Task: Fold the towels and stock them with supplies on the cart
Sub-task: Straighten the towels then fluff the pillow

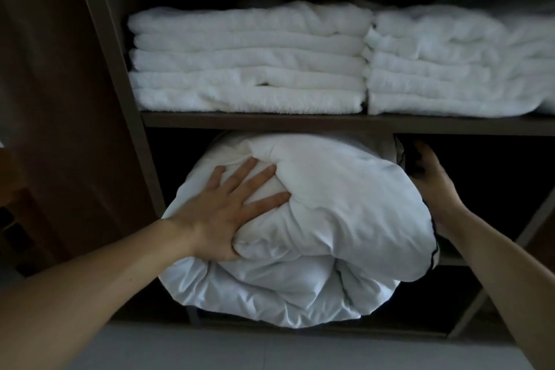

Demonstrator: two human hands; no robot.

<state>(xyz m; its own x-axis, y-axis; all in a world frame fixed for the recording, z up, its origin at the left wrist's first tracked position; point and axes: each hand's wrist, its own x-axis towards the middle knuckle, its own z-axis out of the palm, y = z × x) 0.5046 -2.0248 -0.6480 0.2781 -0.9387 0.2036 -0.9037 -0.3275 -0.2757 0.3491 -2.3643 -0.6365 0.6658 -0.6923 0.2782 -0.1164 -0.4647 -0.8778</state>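
A bulky white folded duvet bulges out of the lower compartment of a dark shelf unit. My left hand presses flat on its front left with fingers spread and the thumb dug into a fold. My right hand lies against the duvet's right side, reaching into the dark compartment; its fingertips are in shadow. On the shelf above sit two stacks of folded white towels, one on the left and one on the right.
The shelf unit's left upright runs diagonally beside a dark wooden panel. A slanted frame bar crosses the lower right. Pale grey floor lies below the shelves. The top of the unit is in darkness.
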